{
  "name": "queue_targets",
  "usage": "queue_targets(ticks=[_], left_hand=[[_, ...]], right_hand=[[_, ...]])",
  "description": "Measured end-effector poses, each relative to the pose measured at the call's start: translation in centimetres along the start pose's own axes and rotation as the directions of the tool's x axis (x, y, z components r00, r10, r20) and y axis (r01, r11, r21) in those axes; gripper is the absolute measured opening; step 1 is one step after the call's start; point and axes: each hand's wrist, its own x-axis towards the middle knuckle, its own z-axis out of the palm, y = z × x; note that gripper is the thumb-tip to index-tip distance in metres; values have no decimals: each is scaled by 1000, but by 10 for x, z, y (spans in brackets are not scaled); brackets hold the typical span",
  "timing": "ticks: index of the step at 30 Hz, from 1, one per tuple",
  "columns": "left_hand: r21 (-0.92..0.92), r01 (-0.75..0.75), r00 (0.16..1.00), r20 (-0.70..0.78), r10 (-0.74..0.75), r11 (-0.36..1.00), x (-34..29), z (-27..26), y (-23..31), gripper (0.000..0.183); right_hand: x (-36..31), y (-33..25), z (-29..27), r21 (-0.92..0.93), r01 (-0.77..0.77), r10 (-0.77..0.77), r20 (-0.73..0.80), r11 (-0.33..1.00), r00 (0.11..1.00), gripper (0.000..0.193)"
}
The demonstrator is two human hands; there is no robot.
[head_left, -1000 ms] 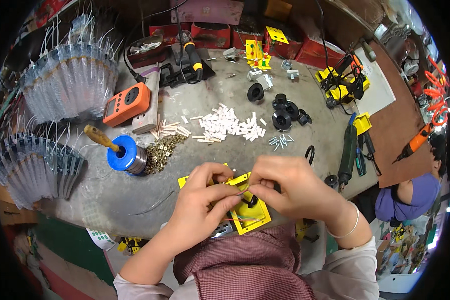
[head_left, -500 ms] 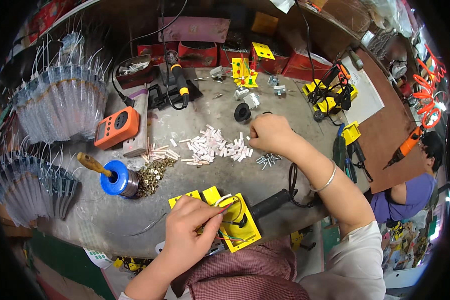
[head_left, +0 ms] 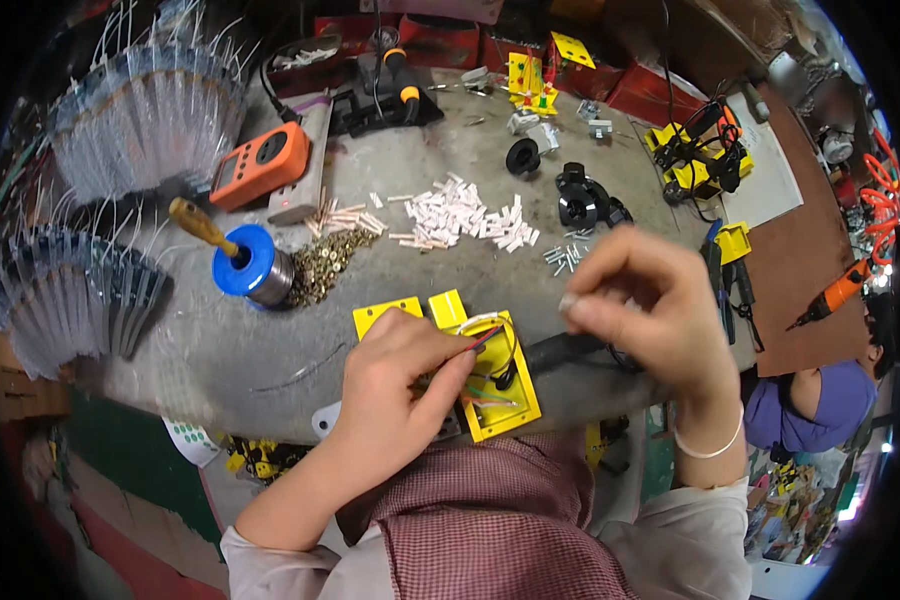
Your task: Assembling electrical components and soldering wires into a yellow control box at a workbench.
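Observation:
Close to the bench's front edge lies an open yellow box (head_left: 528, 398) with white, red, green and other thin wires in it. My left hand (head_left: 390, 385) rests over its left side, thumb and forefinger pinching a red and a dark wire (head_left: 487, 338). A black cylindrical handle (head_left: 565, 350) sticks out of the box's right side. Above this handle is my right hand (head_left: 660, 300), its thumb and forefinger pressed together; a small pale bit shows at the tips, too small to name. Beyond the box lies a heap of short white tubes (head_left: 460, 215).
Small screws (head_left: 567, 257) and black round parts (head_left: 582, 200) lie right of the heap. Leftward are brass-coloured fittings (head_left: 330, 262), a blue solder spool (head_left: 245, 262) and an orange meter (head_left: 260, 165). A soldering iron (head_left: 402, 75) stands behind. At right sits another person (head_left: 820, 405).
My right hand has come back from the edge of the white heap toward the yellow box. My left hand keeps its pinch on the wires. The whole view has shifted.

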Motion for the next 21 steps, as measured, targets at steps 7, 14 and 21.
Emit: queue_targets(ticks=[7, 14, 21], left_hand=[[72, -66, 998, -11, 67, 995, -3, -1, 9, 12], [109, -111, 994, 11, 110, 988, -3, 1, 11, 14], [134, -116, 993, 30, 113, 984, -4, -1, 11, 15]], right_hand=[[-16, 20, 24, 315, -253, 261, 18, 915, 965, 14], [-14, 23, 24, 435, -239, 216, 102, 868, 971, 14], [-14, 19, 19, 437, -290, 240, 166, 851, 956, 14]])
